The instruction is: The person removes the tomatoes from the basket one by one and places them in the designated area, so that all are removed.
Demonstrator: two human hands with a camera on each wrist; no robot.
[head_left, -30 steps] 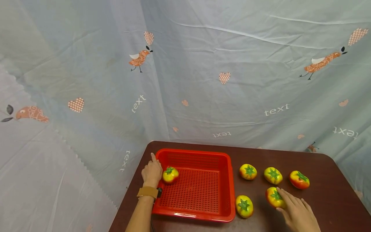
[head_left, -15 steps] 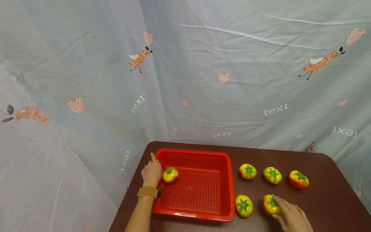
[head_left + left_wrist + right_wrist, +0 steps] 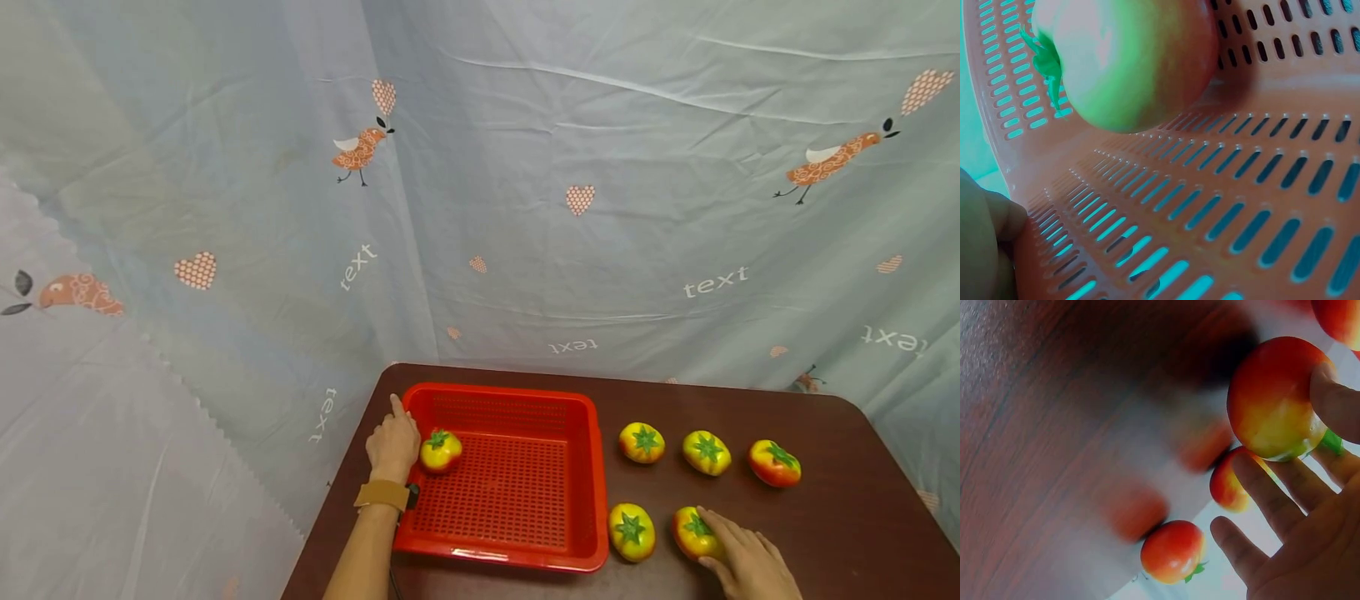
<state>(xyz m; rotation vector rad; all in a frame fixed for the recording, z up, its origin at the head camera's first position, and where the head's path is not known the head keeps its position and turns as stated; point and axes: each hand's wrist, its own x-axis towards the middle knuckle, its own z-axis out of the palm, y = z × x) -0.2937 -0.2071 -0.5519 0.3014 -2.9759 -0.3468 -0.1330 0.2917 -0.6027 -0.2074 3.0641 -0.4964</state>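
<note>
My right hand (image 3: 750,560) grips a red-and-yellow tomato (image 3: 696,533) with a green star-shaped leaf top. In the right wrist view the tomato (image 3: 1275,400) sits between thumb and fingers, above the dark table. At the left, my left hand (image 3: 393,446) holds the left rim of a red plastic basket (image 3: 517,562), its index finger stretched forward along the edge. Inside the basket, near that hand, lies one tomato (image 3: 440,452), also large in the left wrist view (image 3: 1135,62). Another tomato (image 3: 632,532) lies between the basket's right side and my right hand.
Behind my right hand, a row of tomatoes lies on the brown table (image 3: 840,533): a left one (image 3: 642,443), a middle one (image 3: 707,453) and a redder right one (image 3: 775,464). A printed grey-blue curtain (image 3: 637,250) hangs beyond the table.
My right hand has moved left and slightly nearer the front with the tomato, toward the one beside the basket. The left hand and basket have stayed put.
</note>
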